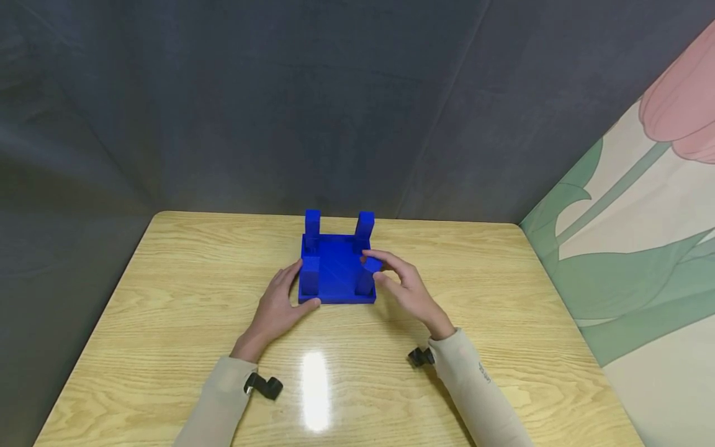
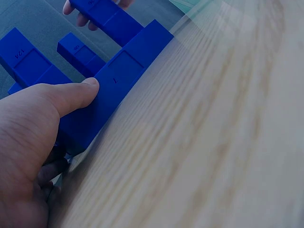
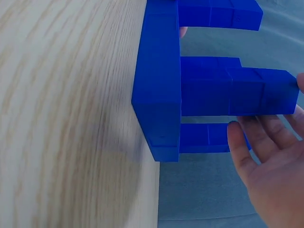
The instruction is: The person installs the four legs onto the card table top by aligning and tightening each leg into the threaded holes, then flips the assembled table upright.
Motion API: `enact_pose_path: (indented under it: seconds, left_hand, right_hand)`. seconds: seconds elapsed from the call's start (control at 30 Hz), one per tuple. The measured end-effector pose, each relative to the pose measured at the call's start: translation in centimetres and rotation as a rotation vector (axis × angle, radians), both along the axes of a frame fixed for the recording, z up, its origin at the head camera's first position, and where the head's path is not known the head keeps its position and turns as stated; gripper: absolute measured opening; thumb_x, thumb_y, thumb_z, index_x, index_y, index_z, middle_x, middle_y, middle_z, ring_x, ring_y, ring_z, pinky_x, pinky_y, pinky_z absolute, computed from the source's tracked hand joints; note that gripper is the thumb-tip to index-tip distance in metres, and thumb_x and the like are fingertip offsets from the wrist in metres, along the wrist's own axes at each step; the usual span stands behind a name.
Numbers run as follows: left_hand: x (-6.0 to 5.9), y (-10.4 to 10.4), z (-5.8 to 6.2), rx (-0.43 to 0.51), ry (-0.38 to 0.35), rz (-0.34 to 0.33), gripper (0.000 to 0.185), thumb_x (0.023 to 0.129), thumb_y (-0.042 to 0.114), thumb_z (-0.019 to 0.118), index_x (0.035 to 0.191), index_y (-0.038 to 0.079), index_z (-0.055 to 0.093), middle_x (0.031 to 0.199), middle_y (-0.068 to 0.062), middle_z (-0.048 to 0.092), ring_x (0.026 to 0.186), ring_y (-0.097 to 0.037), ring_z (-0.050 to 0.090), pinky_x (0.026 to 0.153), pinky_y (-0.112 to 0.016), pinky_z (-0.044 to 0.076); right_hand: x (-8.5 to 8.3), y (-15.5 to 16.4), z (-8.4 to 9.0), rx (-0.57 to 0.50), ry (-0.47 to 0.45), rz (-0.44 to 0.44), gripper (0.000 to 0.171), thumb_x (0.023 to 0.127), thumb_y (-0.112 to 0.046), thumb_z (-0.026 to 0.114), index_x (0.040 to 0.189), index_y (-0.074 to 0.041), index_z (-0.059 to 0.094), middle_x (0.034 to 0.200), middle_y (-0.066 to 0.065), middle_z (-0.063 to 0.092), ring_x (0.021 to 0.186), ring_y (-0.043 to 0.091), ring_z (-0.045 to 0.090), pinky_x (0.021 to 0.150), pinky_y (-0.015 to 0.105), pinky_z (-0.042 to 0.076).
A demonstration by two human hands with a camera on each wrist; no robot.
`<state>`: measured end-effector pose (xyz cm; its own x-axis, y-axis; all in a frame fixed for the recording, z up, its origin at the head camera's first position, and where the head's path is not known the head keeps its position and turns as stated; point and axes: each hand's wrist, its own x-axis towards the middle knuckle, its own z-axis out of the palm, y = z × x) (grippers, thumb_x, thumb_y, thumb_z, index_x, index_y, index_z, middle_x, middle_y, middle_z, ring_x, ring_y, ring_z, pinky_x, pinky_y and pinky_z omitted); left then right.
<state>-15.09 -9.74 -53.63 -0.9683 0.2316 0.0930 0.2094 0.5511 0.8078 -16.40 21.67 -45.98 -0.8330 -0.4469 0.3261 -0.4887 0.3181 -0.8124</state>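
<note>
A blue square base [image 1: 337, 273] with a raised rim lies flat on the table, with a blue post standing at each corner. My left hand [image 1: 275, 309] holds its near left corner; in the left wrist view the thumb presses the outer side wall [image 2: 116, 78], and some fingertips are hidden behind the base. My right hand [image 1: 412, 292] grips the top of the near right post [image 1: 365, 283] between thumb and fingers. In the right wrist view, this post's upper section [image 3: 263, 92] looks slightly turned against the part below. Numbers mark some posts.
The light wood table [image 1: 195, 310] ends at a dark cloth [image 1: 290, 124] behind the base. At the right hangs a flowered cloth [image 1: 631, 267]. Small black devices [image 1: 265, 386] sit at both sleeve cuffs.
</note>
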Motion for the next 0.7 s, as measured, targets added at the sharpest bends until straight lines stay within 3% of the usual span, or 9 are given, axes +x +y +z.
enact_pose_path:
  seconds: [0.3, 0.53, 0.7]
  left_hand:
    - [0.0, 0.0, -0.1, 0.008, 0.007, 0.001, 0.101, 0.099, 0.046, 0.084, 0.176, 0.009, 0.030, 0.178, -0.020, 0.034, 0.167, -0.049, 0.023, 0.131, -0.073, 0.023]
    - [0.0, 0.1, -0.1, 0.008, 0.008, -0.003, 0.101, 0.099, 0.046, 0.084, 0.176, 0.010, 0.030, 0.178, -0.019, 0.035, 0.167, -0.049, 0.022, 0.131, -0.073, 0.023]
    - [0.0, 0.0, -0.2, 0.012, 0.009, -0.001, 0.100, 0.099, 0.045, 0.084, 0.176, 0.009, 0.031, 0.178, -0.019, 0.035, 0.167, -0.049, 0.023, 0.130, -0.074, 0.023]
  right_hand:
    - [0.2, -0.4, 0.1, 0.056, 0.053, -0.119, 0.039, 0.108, -0.011, 0.072, 0.146, -0.001, 0.066, 0.143, 0.016, 0.071, 0.118, 0.027, 0.069, 0.104, 0.067, 0.054]
    - [0.6, -1.0, 0.4, 0.081, 0.087, -0.235, 0.032, 0.102, -0.010, 0.082, 0.130, -0.003, 0.070, 0.125, 0.012, 0.076, 0.110, 0.029, 0.070, 0.102, 0.057, 0.057]
    - [0.7, -1.4, 0.5, 0.086, 0.111, -0.272, 0.031, 0.098, -0.010, 0.086, 0.124, -0.002, 0.070, 0.115, 0.012, 0.075, 0.103, 0.030, 0.071, 0.095, 0.056, 0.061]
